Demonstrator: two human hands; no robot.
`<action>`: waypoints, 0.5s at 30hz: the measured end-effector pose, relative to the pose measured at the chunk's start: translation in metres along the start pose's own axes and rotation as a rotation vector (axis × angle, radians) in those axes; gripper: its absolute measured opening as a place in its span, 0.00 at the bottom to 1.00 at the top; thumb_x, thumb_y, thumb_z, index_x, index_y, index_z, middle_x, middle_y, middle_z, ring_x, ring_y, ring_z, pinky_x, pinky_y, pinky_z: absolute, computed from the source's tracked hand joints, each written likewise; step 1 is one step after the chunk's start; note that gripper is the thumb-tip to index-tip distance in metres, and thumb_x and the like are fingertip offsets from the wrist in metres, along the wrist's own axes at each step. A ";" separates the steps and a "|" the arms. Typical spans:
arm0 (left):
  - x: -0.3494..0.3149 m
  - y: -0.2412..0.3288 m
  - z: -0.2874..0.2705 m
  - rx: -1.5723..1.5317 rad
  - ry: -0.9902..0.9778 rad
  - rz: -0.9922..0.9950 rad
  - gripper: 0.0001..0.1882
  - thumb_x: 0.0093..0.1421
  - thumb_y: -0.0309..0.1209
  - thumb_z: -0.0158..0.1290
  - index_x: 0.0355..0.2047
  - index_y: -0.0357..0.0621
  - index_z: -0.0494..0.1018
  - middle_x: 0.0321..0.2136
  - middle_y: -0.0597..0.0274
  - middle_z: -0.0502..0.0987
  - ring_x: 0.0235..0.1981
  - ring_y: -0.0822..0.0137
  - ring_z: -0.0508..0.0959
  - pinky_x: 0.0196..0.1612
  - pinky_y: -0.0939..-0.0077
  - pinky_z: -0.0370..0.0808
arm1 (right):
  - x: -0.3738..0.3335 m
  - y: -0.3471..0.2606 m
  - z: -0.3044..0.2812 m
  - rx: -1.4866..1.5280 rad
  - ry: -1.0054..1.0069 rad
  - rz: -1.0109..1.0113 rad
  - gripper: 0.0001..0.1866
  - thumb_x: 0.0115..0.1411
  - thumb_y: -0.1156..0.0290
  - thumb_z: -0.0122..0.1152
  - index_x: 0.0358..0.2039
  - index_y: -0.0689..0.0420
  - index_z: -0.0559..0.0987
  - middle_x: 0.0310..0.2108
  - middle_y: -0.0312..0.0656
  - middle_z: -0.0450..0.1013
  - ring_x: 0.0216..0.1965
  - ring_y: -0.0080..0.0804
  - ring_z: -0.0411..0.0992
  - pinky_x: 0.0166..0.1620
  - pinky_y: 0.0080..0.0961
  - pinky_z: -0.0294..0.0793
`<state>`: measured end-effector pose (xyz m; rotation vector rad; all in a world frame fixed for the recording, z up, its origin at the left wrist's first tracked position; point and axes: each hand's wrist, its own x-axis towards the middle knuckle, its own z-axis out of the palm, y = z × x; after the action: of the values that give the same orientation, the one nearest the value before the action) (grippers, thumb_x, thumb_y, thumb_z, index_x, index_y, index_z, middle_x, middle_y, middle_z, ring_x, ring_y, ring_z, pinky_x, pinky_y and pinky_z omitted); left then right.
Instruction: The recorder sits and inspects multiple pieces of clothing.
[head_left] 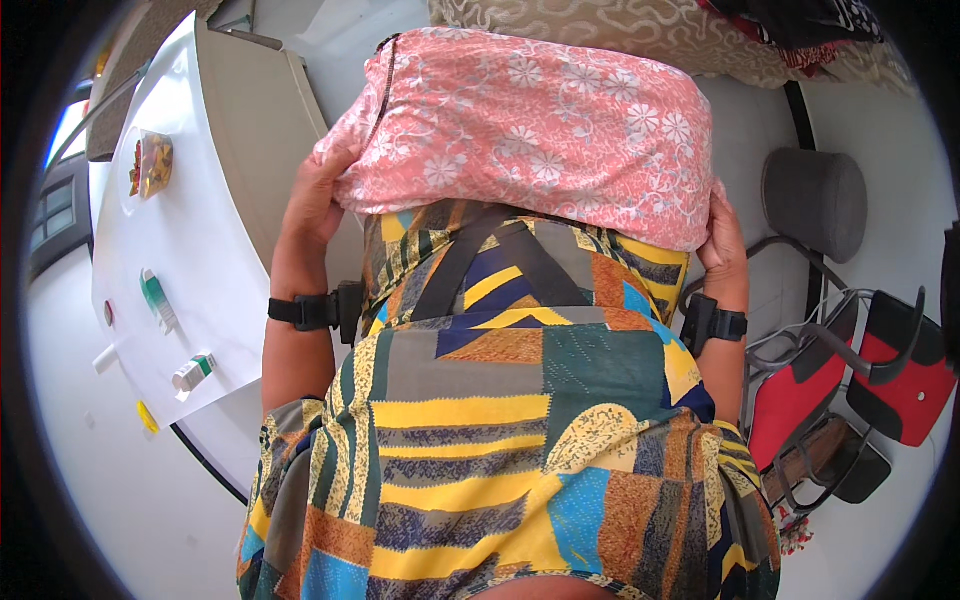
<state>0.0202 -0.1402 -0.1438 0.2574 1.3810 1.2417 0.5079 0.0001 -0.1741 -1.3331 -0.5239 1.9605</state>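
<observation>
Both forearms rise from the lower edge, elbows bent, a black band on each wrist. The left hand (318,205) curls its fingers closed around what it holds; the right hand (722,238) grips likewise at the opposite side

Single head-worn fisheye view, looking steeply down along torso, very near pink pillow (530,125) and patterned dress (510,420); white counter (215,270) edge at left rim.

Clear packet (151,165), yellow and red contents, far left on white appliance top (200,260). Green-and-white tube (158,300) lying left, midway along top. Small white-and-green bottle (192,373) lying nearer, near top's near edge. No signs or screens.
</observation>
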 end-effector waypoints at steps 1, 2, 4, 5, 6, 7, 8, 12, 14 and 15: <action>-0.001 0.003 0.001 -0.034 0.032 0.035 0.20 0.57 0.26 0.55 0.50 0.33 0.68 0.43 0.57 0.77 0.42 0.68 0.78 0.47 0.72 0.76 | 0.001 -0.003 -0.001 -0.052 0.038 -0.058 0.20 0.66 0.66 0.49 0.55 0.61 0.69 0.53 0.43 0.70 0.51 0.32 0.70 0.54 0.30 0.69; -0.002 0.006 0.002 -0.069 0.064 0.070 0.20 0.57 0.24 0.55 0.50 0.32 0.68 0.43 0.56 0.77 0.42 0.66 0.78 0.47 0.71 0.76 | 0.002 -0.006 -0.002 -0.104 0.076 -0.117 0.20 0.66 0.67 0.48 0.55 0.63 0.68 0.53 0.44 0.70 0.52 0.34 0.70 0.56 0.31 0.69; -0.008 0.015 0.009 -0.083 0.064 0.082 0.20 0.57 0.23 0.54 0.50 0.32 0.68 0.44 0.54 0.76 0.43 0.65 0.78 0.47 0.69 0.76 | 0.005 -0.015 -0.004 -0.022 0.069 -0.146 0.18 0.65 0.68 0.50 0.53 0.61 0.69 0.51 0.43 0.71 0.50 0.32 0.71 0.53 0.29 0.70; -0.011 0.020 0.013 -0.082 0.077 0.111 0.20 0.57 0.23 0.54 0.50 0.32 0.68 0.44 0.54 0.76 0.43 0.64 0.78 0.47 0.70 0.76 | 0.007 -0.019 -0.007 0.062 0.065 -0.176 0.16 0.64 0.70 0.53 0.51 0.58 0.71 0.49 0.41 0.73 0.48 0.30 0.72 0.51 0.27 0.72; -0.013 0.025 0.015 -0.081 0.089 0.140 0.20 0.57 0.23 0.54 0.51 0.32 0.67 0.44 0.53 0.76 0.43 0.64 0.78 0.47 0.70 0.76 | 0.008 -0.027 -0.021 0.060 0.064 -0.176 0.16 0.64 0.70 0.53 0.51 0.58 0.71 0.49 0.41 0.73 0.48 0.30 0.72 0.51 0.27 0.72; -0.012 0.031 0.013 -0.088 0.068 0.164 0.20 0.58 0.23 0.53 0.51 0.32 0.67 0.45 0.53 0.76 0.44 0.64 0.78 0.48 0.70 0.76 | 0.009 -0.038 -0.043 0.095 0.061 -0.218 0.16 0.64 0.69 0.53 0.51 0.58 0.71 0.49 0.41 0.73 0.48 0.31 0.72 0.50 0.28 0.72; -0.014 0.036 0.014 -0.089 0.067 0.164 0.20 0.58 0.23 0.53 0.51 0.32 0.67 0.45 0.53 0.76 0.44 0.64 0.78 0.48 0.70 0.76 | 0.011 -0.043 -0.055 0.127 0.052 -0.259 0.15 0.64 0.68 0.53 0.50 0.58 0.71 0.49 0.42 0.73 0.48 0.32 0.72 0.50 0.29 0.73; -0.035 0.054 0.017 -0.137 0.029 0.323 0.18 0.59 0.23 0.52 0.50 0.31 0.67 0.45 0.52 0.75 0.45 0.63 0.77 0.48 0.70 0.76 | -0.030 -0.081 -0.016 0.120 0.158 -0.447 0.21 0.66 0.65 0.49 0.56 0.62 0.66 0.55 0.47 0.68 0.54 0.38 0.68 0.57 0.39 0.68; -0.044 0.052 0.021 -0.077 0.015 0.383 0.18 0.59 0.23 0.52 0.50 0.32 0.67 0.44 0.52 0.75 0.45 0.64 0.77 0.48 0.71 0.76 | -0.040 -0.084 -0.004 0.165 0.183 -0.532 0.22 0.66 0.64 0.49 0.56 0.62 0.66 0.56 0.46 0.67 0.55 0.39 0.67 0.57 0.42 0.67; -0.046 0.046 0.019 -0.044 0.009 0.339 0.20 0.58 0.22 0.53 0.51 0.33 0.66 0.45 0.52 0.75 0.45 0.64 0.77 0.49 0.70 0.76 | -0.038 -0.081 -0.017 0.117 0.170 -0.540 0.22 0.66 0.63 0.49 0.57 0.60 0.66 0.56 0.45 0.67 0.56 0.38 0.67 0.57 0.41 0.67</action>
<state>0.0248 -0.1469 -0.0767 0.4704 1.3515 1.5517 0.5584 0.0257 -0.1029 -1.1263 -0.6016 1.4023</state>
